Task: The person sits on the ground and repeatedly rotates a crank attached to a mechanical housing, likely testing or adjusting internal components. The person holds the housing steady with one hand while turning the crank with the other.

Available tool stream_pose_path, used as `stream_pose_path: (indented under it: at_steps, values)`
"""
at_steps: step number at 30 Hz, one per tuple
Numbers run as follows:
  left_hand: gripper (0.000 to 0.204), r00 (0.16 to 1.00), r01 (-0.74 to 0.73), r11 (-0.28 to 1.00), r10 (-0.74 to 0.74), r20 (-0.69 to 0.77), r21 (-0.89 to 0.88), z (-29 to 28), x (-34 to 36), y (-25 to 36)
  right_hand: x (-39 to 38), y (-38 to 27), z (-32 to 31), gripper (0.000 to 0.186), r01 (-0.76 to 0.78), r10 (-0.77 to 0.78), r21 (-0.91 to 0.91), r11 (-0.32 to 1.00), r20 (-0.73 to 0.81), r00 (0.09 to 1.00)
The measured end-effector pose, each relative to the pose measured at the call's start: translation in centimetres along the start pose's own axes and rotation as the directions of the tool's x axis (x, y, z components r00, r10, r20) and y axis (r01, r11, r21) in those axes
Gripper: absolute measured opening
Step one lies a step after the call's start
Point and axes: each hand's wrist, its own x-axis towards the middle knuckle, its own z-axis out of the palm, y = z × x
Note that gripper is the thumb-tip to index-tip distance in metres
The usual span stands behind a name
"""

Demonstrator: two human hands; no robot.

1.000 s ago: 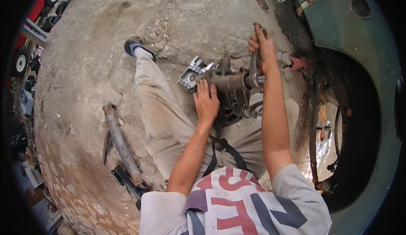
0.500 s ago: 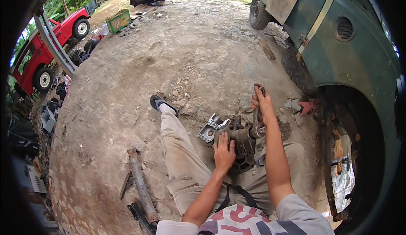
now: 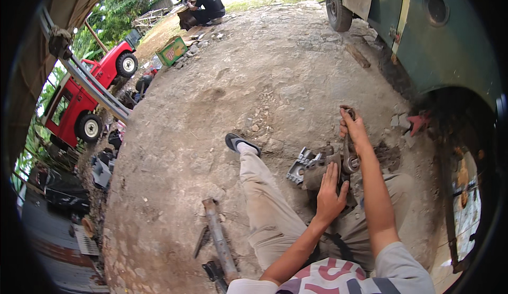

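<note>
I sit on rough stone ground, legs [image 3: 264, 204] spread around a dark, greasy cast-metal housing [image 3: 316, 178]. Against its far left side is a silvery metal casting [image 3: 299, 164]. My left hand [image 3: 330, 191] lies on the housing with its fingers stretched out. My right hand [image 3: 352, 127] grips the upper end of a long wrench [image 3: 351, 163], whose ring end sits at the right end of the housing, partly behind my fingers and forearm. The underside of the housing is hidden by my arms and legs.
A green vehicle [image 3: 450, 45] with an open wheel arch is close on my right, beside a red stand [image 3: 416, 123]. Metal bars [image 3: 219, 228] lie left of my leg. A red vehicle [image 3: 71, 114], green crate [image 3: 172, 51] and another person [image 3: 209, 11] are farther off.
The view has tilted up and swung left, bringing more surroundings in and shifting my hands rightward in the picture. Both hands keep their places on housing and wrench.
</note>
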Motion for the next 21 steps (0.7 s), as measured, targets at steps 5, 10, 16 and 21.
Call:
stream_pose_path:
  at_steps: [5, 10, 16, 21]
  values:
    - [0.063, 0.946, 0.305, 0.899, -0.325, 0.011, 0.315, -1.0, -2.0, -8.4, -0.5, -0.6, 0.8, 0.032, 0.032, -0.033, 0.015, 0.999, 0.055, 0.998]
    - [0.064, 0.913, 0.386, 0.911, -0.4, 0.079, 0.148, -0.2, -1.7, -6.9, 0.1, -0.1, 0.0, 0.031, 0.041, -0.042, 0.021, 0.999, 0.059, 0.997]
    - [0.059, 0.993, 0.093, 0.995, -0.091, 0.069, -0.033, 0.5, 0.0, -0.8, 0.1, -0.7, -0.1, 0.031, 0.052, -0.052, -0.004, 0.999, 0.083, 0.995]
    - [0.058, 0.952, 0.297, 0.955, -0.296, 0.078, -0.006, -0.2, -0.5, -6.3, 0.6, -1.0, -1.3, 0.053, 0.134, -0.09, -0.217, 0.967, 0.201, 0.975]
